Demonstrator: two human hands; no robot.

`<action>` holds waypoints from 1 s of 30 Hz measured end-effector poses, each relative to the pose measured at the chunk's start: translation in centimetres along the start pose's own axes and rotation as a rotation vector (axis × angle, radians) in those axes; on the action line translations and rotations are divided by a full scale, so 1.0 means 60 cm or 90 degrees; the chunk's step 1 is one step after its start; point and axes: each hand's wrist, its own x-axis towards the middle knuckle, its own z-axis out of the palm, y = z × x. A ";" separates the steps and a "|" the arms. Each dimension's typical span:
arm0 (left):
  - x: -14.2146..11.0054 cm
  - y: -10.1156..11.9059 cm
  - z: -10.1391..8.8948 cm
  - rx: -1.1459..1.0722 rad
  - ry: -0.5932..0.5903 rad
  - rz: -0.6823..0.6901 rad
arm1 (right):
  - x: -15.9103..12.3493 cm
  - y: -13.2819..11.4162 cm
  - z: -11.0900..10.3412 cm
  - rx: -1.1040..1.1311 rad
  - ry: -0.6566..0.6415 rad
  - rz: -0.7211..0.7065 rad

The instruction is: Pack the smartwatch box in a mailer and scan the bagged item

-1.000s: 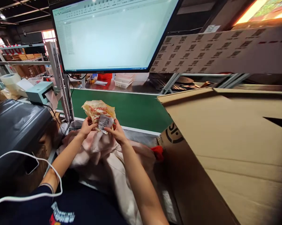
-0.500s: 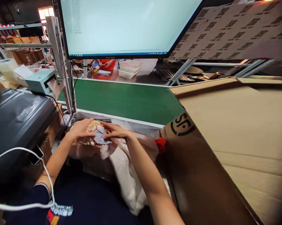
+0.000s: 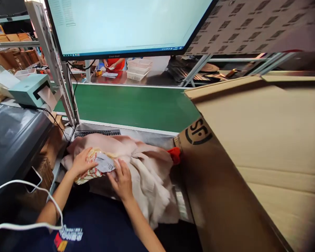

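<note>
My left hand (image 3: 81, 162) is closed on a clear plastic package (image 3: 88, 176) with red lettering and something pale inside. Against the package lies a whitish-grey label (image 3: 105, 163) with dark printing, and my left thumb rests by its edge. My right hand (image 3: 122, 178) pinches the label's right-hand end between thumb and fingers. Beneath both hands, a pale pink cloth (image 3: 147, 168) lies crumpled over the worktop. What exactly the package contains cannot be made out.
A keyboard (image 3: 97, 133) sits behind the cloth, below a large monitor (image 3: 131, 28). Beyond runs a green conveyor belt (image 3: 128, 105). A big cardboard box (image 3: 241, 168) stands at the right, near a red item (image 3: 175, 155). To the left is a label printer (image 3: 31, 89). Another person in red (image 3: 115, 64) works beyond the belt.
Both hands have come down and nearer my body with the package. My right hand has turned to the label's end. More of the pink cloth and the keyboard now shows.
</note>
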 end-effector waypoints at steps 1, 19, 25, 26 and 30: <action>-0.006 -0.003 0.006 0.004 0.005 0.005 | -0.004 0.004 0.005 0.012 -0.005 0.006; -0.011 -0.056 0.015 -0.007 -0.002 -0.021 | -0.043 0.233 -0.278 -0.234 0.302 0.485; 0.008 -0.063 0.003 0.000 -0.030 -0.056 | -0.013 0.269 -0.302 -0.130 0.221 0.658; 0.011 -0.066 0.003 -0.009 -0.031 -0.056 | -0.018 0.263 -0.300 -0.124 0.234 0.639; 0.018 -0.073 -0.001 -0.038 -0.040 -0.050 | -0.059 0.208 -0.270 -0.175 0.278 0.377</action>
